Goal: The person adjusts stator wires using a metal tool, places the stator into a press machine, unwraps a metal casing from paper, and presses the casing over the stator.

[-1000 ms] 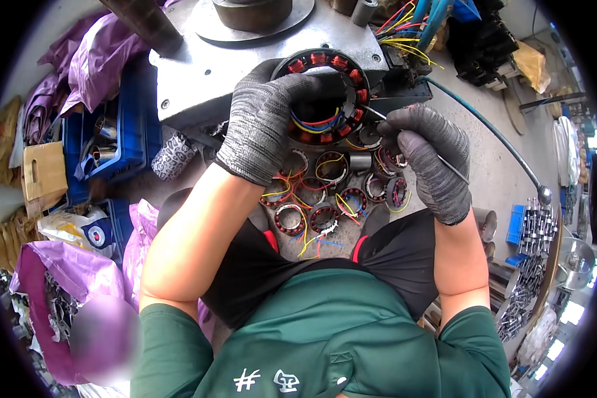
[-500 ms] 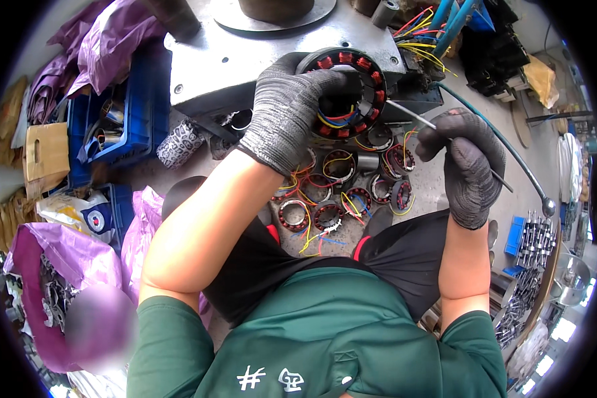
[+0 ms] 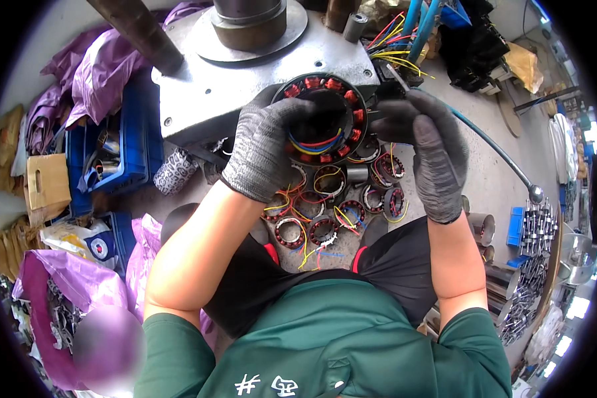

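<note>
A round motor stator (image 3: 359, 116) with a dark rim and red copper windings is gripped by my left hand (image 3: 262, 142), which wears a grey knit glove. The thumb reaches inside the ring, beside a bundle of red, yellow and blue wires (image 3: 317, 144). Just right of the stator is my right hand (image 3: 438, 149), gloved too, with its fingers partly smeared by motion. A thin metal rod (image 3: 398, 78) sticks up past that hand; the rest of it is hidden by the glove. Between my legs, several similar stators (image 3: 324, 230) with coloured leads lie on the floor.
Ahead stands a metal machine bed (image 3: 199, 109) with a round pillar (image 3: 249, 23). Blue crates (image 3: 149, 142) and purple bags (image 3: 79, 275) are at the left. A ball-ended lever (image 3: 536, 193) extends at the right, near stacked metal parts (image 3: 537, 229).
Both hands have moved left, the stator with them. The rod, earlier pointing toward the stator's rim, now points up and away, and the right fingers are closer to the ring.
</note>
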Demonstrator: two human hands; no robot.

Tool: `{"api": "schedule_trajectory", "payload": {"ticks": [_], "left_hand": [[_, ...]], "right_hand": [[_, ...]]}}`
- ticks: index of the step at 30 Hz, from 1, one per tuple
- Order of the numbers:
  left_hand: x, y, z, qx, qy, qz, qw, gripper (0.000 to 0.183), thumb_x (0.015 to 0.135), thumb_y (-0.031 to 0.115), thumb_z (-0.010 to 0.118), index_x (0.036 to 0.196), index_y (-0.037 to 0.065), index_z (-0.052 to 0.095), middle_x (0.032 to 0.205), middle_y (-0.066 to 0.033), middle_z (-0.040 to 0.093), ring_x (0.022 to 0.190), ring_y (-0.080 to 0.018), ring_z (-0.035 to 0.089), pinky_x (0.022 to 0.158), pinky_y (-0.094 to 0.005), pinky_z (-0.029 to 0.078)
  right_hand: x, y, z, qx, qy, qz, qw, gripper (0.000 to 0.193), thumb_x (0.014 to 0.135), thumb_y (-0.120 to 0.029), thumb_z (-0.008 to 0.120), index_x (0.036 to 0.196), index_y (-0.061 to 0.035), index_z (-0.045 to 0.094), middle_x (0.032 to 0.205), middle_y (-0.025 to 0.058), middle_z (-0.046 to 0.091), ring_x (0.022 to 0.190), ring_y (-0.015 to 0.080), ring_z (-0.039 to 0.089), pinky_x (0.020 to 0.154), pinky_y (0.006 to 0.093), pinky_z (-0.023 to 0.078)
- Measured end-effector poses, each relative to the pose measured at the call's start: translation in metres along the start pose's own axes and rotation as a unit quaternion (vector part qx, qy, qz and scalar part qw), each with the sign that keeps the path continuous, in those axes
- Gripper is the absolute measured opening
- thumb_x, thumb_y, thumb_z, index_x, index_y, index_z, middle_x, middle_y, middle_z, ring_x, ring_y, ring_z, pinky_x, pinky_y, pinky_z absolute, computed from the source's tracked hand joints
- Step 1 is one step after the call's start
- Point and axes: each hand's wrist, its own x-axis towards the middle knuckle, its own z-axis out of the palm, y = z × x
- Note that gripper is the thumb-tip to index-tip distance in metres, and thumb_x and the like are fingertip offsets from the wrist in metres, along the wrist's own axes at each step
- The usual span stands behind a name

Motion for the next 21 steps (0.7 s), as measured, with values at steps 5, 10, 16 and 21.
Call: {"api": "schedule_trajectory", "payload": {"ticks": [5, 10, 16, 21], "left_hand": [[-0.013, 0.009, 0.023, -0.052, -0.023, 0.011, 0.998, 0.053, 0.083, 0.014, 0.067, 0.131, -0.008, 0.060, 0.118, -0.0204, 0.072, 0.106, -0.0301, 0.073, 0.098, -0.0435, 0.060], [-0.015, 0.008, 0.026, -0.079, -0.050, 0.042, 0.995, 0.044, 0.084, 0.007, 0.064, 0.126, -0.007, 0.059, 0.113, -0.0194, 0.072, 0.103, -0.0284, 0.073, 0.094, -0.0423, 0.062], [-0.016, 0.004, 0.028, -0.034, -0.034, 0.030, 0.998, 0.060, 0.085, 0.011, 0.073, 0.137, -0.005, 0.051, 0.122, -0.0172, 0.069, 0.105, -0.0254, 0.071, 0.094, -0.0411, 0.060], [-0.019, 0.009, 0.032, 0.046, -0.097, 0.060, 0.992, 0.073, 0.086, 0.036, 0.077, 0.143, -0.001, 0.052, 0.130, -0.0177, 0.067, 0.118, -0.0276, 0.067, 0.103, -0.0429, 0.056]], "right_hand": [[0.002, 0.018, -0.005, -0.133, -0.020, 0.038, 0.990, 0.036, 0.102, -0.017, 0.069, 0.133, -0.0002, 0.063, 0.119, 0.0094, 0.072, 0.107, 0.0130, 0.065, 0.094, 0.0279, 0.053], [0.000, 0.011, 0.015, -0.052, -0.036, 0.140, 0.988, 0.053, 0.094, -0.021, 0.079, 0.139, 0.0004, 0.059, 0.121, 0.0079, 0.070, 0.110, 0.0129, 0.063, 0.096, 0.0299, 0.053], [0.000, 0.023, 0.011, -0.040, -0.014, 0.156, 0.987, 0.056, 0.090, -0.019, 0.082, 0.137, 0.0002, 0.060, 0.118, 0.0073, 0.071, 0.108, 0.0129, 0.064, 0.096, 0.0302, 0.053], [0.002, 0.018, 0.010, 0.003, 0.045, 0.170, 0.984, 0.048, 0.088, -0.016, 0.082, 0.130, 0.0000, 0.065, 0.113, 0.0064, 0.072, 0.103, 0.0120, 0.066, 0.093, 0.0292, 0.054]]}}
